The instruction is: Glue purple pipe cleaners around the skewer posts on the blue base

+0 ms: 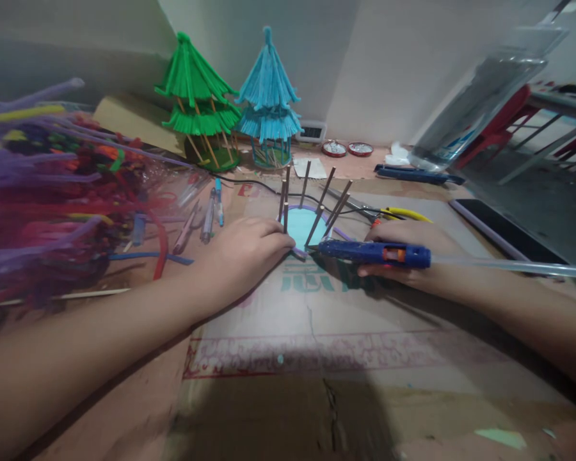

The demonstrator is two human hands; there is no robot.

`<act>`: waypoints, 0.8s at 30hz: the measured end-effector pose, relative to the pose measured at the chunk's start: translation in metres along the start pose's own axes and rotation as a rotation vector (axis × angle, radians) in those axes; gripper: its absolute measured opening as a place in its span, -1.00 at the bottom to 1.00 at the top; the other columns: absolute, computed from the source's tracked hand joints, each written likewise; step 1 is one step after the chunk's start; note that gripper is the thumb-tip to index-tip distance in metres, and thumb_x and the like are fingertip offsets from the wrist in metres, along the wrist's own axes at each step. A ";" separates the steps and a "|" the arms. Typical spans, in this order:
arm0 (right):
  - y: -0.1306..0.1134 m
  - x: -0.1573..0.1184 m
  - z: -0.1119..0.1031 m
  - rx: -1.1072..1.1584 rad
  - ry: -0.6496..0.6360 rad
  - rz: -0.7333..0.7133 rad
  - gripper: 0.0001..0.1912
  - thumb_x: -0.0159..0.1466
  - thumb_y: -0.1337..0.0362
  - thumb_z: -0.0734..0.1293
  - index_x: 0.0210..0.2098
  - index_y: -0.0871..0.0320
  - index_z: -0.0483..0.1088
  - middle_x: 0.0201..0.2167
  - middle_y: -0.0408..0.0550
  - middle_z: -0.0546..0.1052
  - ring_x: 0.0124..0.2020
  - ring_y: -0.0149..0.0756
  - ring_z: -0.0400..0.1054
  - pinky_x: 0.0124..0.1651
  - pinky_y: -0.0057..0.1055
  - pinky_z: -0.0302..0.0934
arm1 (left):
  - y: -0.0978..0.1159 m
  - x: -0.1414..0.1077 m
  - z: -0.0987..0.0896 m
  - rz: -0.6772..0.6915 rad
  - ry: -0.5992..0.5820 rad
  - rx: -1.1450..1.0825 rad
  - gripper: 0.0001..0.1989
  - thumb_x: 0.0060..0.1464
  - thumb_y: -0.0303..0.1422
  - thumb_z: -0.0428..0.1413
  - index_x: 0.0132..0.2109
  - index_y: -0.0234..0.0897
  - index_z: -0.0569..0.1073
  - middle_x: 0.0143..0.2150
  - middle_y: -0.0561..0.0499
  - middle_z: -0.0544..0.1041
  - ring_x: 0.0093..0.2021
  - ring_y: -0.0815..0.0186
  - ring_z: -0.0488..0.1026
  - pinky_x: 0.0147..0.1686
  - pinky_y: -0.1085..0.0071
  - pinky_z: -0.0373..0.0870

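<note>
Holding glue gun (360,251) to near edge of pale blue disc (300,224)
Right hand (420,232) grasps glue gun, nozzle (315,248) by brown stick (315,225); left hand (252,251) at disc's near-left rim, can't tell if pinching. Disc lies on cardboard (254,320) between hands, green model (196,77) and blue model (267,80) behind.

Phone (506,234) near clear container (482,105)

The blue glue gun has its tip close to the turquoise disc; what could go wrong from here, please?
The glue gun in the right hand points toward the left hand, which is at the turquoise disc's edge; if the tip is hot, a slip might burn a finger. The tip is also very near a thin brown stick, so a small bump could knock it loose.
</note>
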State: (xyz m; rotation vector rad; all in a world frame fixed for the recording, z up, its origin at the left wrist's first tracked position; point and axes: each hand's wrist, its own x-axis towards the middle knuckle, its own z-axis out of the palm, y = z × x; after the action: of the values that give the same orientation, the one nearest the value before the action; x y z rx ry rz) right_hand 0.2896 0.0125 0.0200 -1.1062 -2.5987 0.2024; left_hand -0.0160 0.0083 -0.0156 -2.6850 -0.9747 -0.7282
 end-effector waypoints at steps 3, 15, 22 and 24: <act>0.001 -0.001 0.000 -0.033 0.012 -0.032 -0.62 0.27 -0.11 0.37 -0.38 0.08 0.42 -0.49 -0.11 0.48 -0.46 -0.28 0.32 -0.37 -0.36 0.11 | 0.000 0.001 -0.001 0.001 0.007 -0.008 -0.82 0.30 -0.38 0.10 -0.12 -0.30 0.61 -0.16 -0.10 0.63 -0.16 0.13 0.57 -0.16 0.24 0.48; 0.004 -0.003 0.002 -0.092 0.052 -0.057 -0.58 0.26 -0.16 0.37 -0.38 0.07 0.44 -0.49 -0.11 0.50 -0.47 -0.29 0.37 -0.38 -0.38 0.15 | 0.001 0.002 -0.001 0.005 0.017 -0.015 -0.81 0.30 -0.37 0.10 -0.14 -0.31 0.62 -0.18 -0.10 0.63 -0.18 0.13 0.57 -0.18 0.24 0.49; 0.002 -0.004 0.001 -0.106 0.035 -0.049 -0.56 0.27 -0.18 0.35 -0.40 0.07 0.43 -0.49 -0.11 0.50 -0.45 -0.28 0.38 -0.37 -0.39 0.15 | 0.001 0.002 -0.002 -0.003 -0.004 -0.016 -0.81 0.30 -0.37 0.10 -0.13 -0.30 0.62 -0.18 -0.10 0.63 -0.18 0.13 0.57 -0.18 0.23 0.49; 0.001 -0.004 0.002 -0.107 0.023 -0.040 -0.57 0.26 -0.17 0.36 -0.40 0.07 0.43 -0.49 -0.10 0.51 -0.44 -0.27 0.37 -0.35 -0.39 0.15 | 0.001 0.002 -0.002 -0.001 -0.005 -0.020 -0.80 0.30 -0.37 0.09 -0.14 -0.30 0.62 -0.18 -0.10 0.63 -0.18 0.13 0.57 -0.17 0.23 0.49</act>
State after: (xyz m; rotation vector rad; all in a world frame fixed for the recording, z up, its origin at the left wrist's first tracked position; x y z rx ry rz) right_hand 0.2922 0.0108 0.0169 -1.0843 -2.6353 0.0421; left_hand -0.0143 0.0078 -0.0130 -2.7049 -0.9748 -0.7354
